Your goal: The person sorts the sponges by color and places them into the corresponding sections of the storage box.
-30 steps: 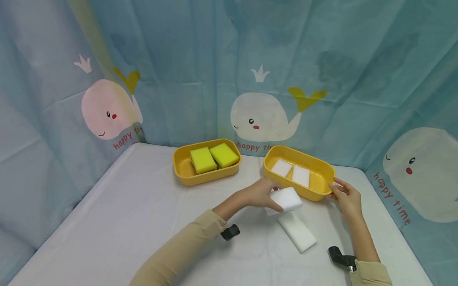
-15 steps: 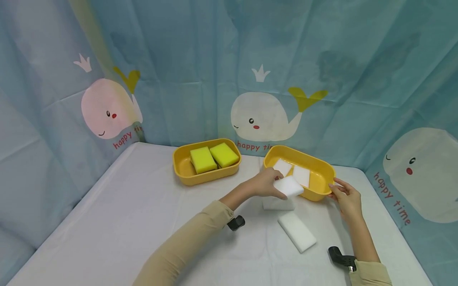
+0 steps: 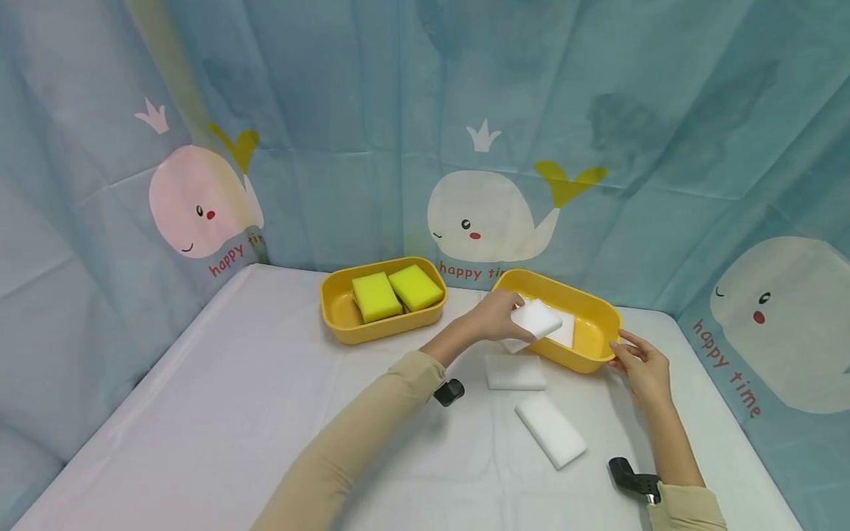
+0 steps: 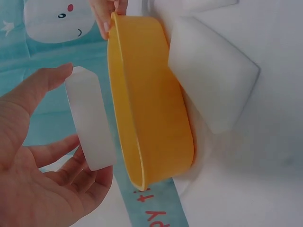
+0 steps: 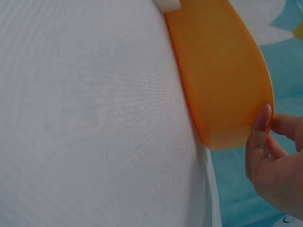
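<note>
A white sponge block (image 3: 536,318) is held between the thumb and fingers of my left hand (image 3: 493,316), above the near side of the right yellow bin (image 3: 578,361). In the left wrist view the held block (image 4: 91,120) is just beside the bin's rim, apart from it. At the bin's right end, my right hand (image 3: 647,375) pinches the rim between thumb and fingers. Inside that bin lies a white sponge (image 3: 566,330); my left hand and the held block mostly cover another. Two more white sponges, a nearer one (image 3: 551,431) and a farther one (image 3: 516,372), lie on the table.
Farther left stands a second yellow bin (image 3: 345,324) with two yellow sponges (image 3: 376,297) in it. A white cloth (image 3: 219,398) covers the table. Behind both bins hangs a blue curtain (image 3: 345,206) printed with whales.
My left hand has lifted the white sponge off the one beneath it and carried it up and away from me, to the bin's near rim. My right hand has stayed at the rim.
</note>
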A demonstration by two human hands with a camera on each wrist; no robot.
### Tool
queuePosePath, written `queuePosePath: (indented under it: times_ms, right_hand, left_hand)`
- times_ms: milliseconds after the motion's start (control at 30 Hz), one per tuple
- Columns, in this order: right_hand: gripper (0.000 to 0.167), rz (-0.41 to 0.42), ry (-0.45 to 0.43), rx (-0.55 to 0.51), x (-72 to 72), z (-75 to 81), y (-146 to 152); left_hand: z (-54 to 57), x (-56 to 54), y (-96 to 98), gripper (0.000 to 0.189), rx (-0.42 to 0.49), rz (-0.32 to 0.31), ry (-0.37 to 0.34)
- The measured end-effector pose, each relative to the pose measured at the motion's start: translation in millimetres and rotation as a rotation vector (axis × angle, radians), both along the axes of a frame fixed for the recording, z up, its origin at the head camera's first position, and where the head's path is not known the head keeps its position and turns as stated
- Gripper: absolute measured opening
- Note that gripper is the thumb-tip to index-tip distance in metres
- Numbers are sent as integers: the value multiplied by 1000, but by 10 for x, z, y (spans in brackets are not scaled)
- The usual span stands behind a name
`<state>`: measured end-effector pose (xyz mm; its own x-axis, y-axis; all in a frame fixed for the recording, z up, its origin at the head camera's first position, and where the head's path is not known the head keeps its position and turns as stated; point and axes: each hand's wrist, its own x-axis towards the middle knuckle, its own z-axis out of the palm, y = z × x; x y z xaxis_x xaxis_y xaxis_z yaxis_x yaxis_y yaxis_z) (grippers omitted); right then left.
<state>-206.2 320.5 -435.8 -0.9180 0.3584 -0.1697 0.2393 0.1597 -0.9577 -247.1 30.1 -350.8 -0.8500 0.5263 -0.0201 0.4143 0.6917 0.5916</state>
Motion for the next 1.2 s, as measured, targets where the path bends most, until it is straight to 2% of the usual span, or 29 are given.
queuePosePath:
  times_ms: [367,567,867,1033,1200]
  right_hand:
    - [61,-7,-10,12,-9,-1,-23]
    - [61,-10,-9,-2,-8,-2,-34]
    - [59,-5,6,-18,-12,-7,-36]
    - [61,-9,-4,-28,-4,12,-13]
    - [61,-5,-2,-40,-3,20,-16]
  left_hand:
    - [-32,-210,57,67,42,95,-49]
    - [-24,-268,84,66,36,135,-63]
    - [-8,-337,170,57,-1,162,-22]
    - [-33,-394,231,41,-26,158,7]
    - [-54,-434,264,37,-47,200,2]
